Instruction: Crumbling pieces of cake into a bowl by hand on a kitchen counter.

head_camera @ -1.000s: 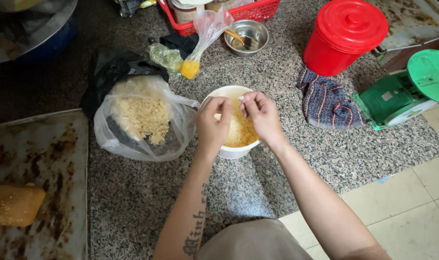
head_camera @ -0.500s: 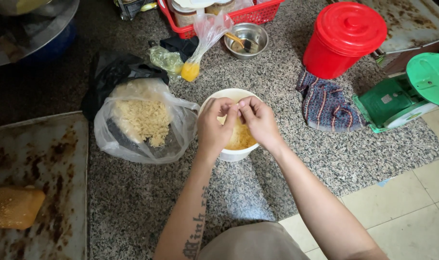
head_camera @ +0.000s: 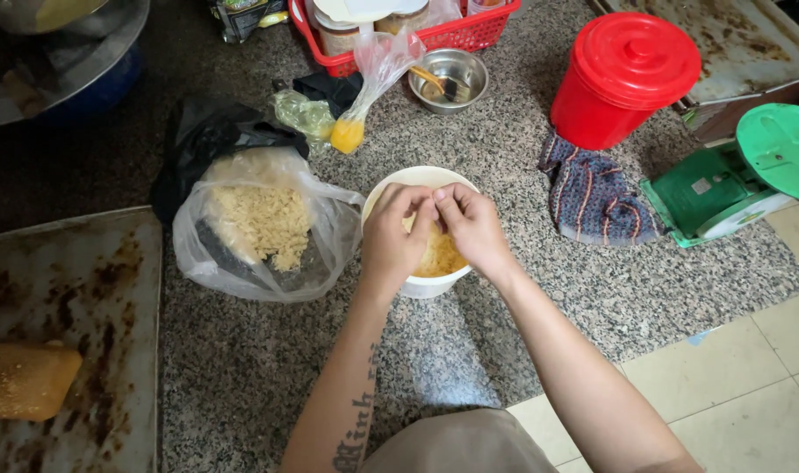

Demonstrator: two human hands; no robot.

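A white bowl (head_camera: 426, 285) of yellow crumbly food stands on the speckled granite slab. Both hands hover over it, fingertips pinched together above the food. My left hand (head_camera: 394, 235) and my right hand (head_camera: 471, 223) touch each other at the fingertips, working a bit of the yellow food between them. What exactly sits between the fingers is hidden. Left of the bowl lies a clear plastic bag (head_camera: 258, 229) of pale crumbs, mouth open.
A stained metal tray (head_camera: 67, 289) with a golden fried piece (head_camera: 27, 379) lies at the left. Behind are a red basket (head_camera: 434, 37), small steel bowl (head_camera: 448, 79), a knotted bag of orange liquid (head_camera: 351, 131), red lidded bucket (head_camera: 623, 79), striped cloth (head_camera: 592, 193) and green scale (head_camera: 741, 175).
Both hands have drawn closer together over the bowl, fingertips now meeting. The bowl and bag have stayed in place.
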